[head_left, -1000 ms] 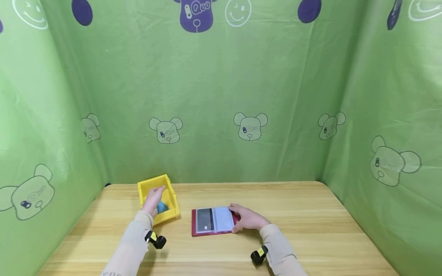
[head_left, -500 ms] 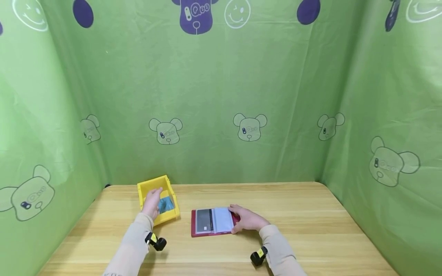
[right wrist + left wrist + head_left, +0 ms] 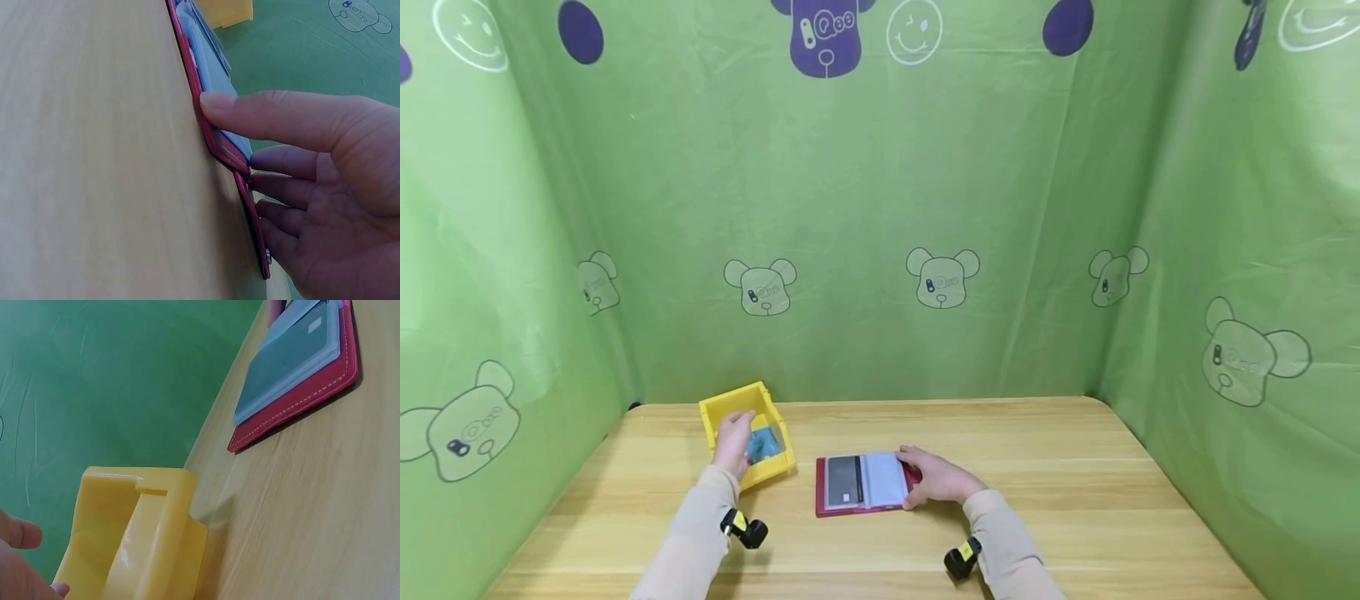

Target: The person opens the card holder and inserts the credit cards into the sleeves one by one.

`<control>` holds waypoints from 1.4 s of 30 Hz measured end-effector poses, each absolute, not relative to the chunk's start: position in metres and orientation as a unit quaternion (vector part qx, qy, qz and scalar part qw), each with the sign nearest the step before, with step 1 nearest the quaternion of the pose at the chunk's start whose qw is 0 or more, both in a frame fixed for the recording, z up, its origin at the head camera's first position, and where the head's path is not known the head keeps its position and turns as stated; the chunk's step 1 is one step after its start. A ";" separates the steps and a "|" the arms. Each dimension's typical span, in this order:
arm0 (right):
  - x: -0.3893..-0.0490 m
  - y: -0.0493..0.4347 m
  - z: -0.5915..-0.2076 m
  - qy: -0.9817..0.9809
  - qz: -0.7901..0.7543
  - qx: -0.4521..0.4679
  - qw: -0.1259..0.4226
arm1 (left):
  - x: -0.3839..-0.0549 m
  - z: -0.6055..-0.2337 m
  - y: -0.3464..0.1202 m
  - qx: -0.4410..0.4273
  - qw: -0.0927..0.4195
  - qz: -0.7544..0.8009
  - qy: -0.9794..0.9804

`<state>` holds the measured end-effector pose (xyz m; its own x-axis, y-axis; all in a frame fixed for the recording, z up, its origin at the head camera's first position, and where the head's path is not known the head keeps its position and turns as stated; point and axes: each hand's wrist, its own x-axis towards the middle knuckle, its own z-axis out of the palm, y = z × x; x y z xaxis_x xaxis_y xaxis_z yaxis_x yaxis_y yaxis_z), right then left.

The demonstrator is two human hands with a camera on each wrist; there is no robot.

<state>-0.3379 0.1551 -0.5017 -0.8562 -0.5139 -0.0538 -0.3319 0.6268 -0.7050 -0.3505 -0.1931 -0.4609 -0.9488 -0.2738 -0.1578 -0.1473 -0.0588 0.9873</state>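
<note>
A red card holder point(image 3: 821, 487) lies open on the table, with clear plastic sleeves point(image 3: 884, 479) and a dark grey card point(image 3: 842, 481) in its left sleeve. My right hand point(image 3: 942, 475) grips its right end, thumb point(image 3: 219, 103) on the near edge and fingers by the far edge. At the left, my left hand point(image 3: 732, 437) reaches into a yellow bin point(image 3: 781, 433), beside a flat blue item point(image 3: 764, 444) inside. In the left wrist view, the left thumb point(image 3: 22, 532) shows apart from a fingertip; I cannot tell whether this hand holds anything.
The wooden table point(image 3: 865, 550) ends at a green printed curtain point(image 3: 850, 350) at the back, and more curtain hangs on both sides. The bin stands near the back left of the table. A black wrist camera point(image 3: 745, 529) sits on each sleeve.
Within the bin, more of the blue item has come into sight beside my left hand, and it now looks flat. The bin has shifted very slightly right. My right hand and the card holder stay put.
</note>
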 end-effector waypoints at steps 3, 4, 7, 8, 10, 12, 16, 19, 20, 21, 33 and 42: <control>-0.337 0.154 -0.502 0.893 -0.362 -0.235 0.128 | -0.351 -0.462 -0.193 0.157 0.043 -0.725 -0.669; -0.337 0.154 -0.502 0.892 -0.363 -0.235 0.128 | -0.351 -0.462 -0.192 0.156 0.042 -0.727 -0.668; -0.337 0.154 -0.503 0.892 -0.364 -0.234 0.130 | -0.351 -0.461 -0.191 0.163 0.048 -0.723 -0.670; -0.337 0.154 -0.503 0.892 -0.364 -0.233 0.130 | -0.350 -0.460 -0.190 0.165 0.050 -0.724 -0.668; -0.337 0.154 -0.503 0.892 -0.363 -0.234 0.131 | -0.349 -0.459 -0.189 0.167 0.055 -0.723 -0.668; -0.338 0.154 -0.503 0.893 -0.362 -0.234 0.131 | -0.348 -0.459 -0.189 0.166 0.058 -0.728 -0.663; -0.337 0.154 -0.502 0.893 -0.363 -0.234 0.130 | -0.349 -0.461 -0.192 0.162 0.048 -0.729 -0.663; -0.337 0.154 -0.502 0.892 -0.364 -0.235 0.130 | -0.349 -0.464 -0.196 0.155 0.030 -0.720 -0.676; -0.337 0.154 -0.502 0.892 -0.364 -0.235 0.130 | -0.349 -0.465 -0.197 0.152 0.024 -0.717 -0.680; -0.337 0.154 -0.502 0.892 -0.364 -0.235 0.130 | -0.349 -0.467 -0.198 0.148 0.019 -0.716 -0.682; -0.337 0.154 -0.503 0.893 -0.363 -0.231 0.131 | -0.349 -0.470 -0.205 0.133 -0.002 -0.697 -0.705; -0.339 0.154 -0.506 0.893 -0.363 -0.230 0.131 | -0.347 -0.460 -0.205 0.138 -0.001 -0.704 -0.697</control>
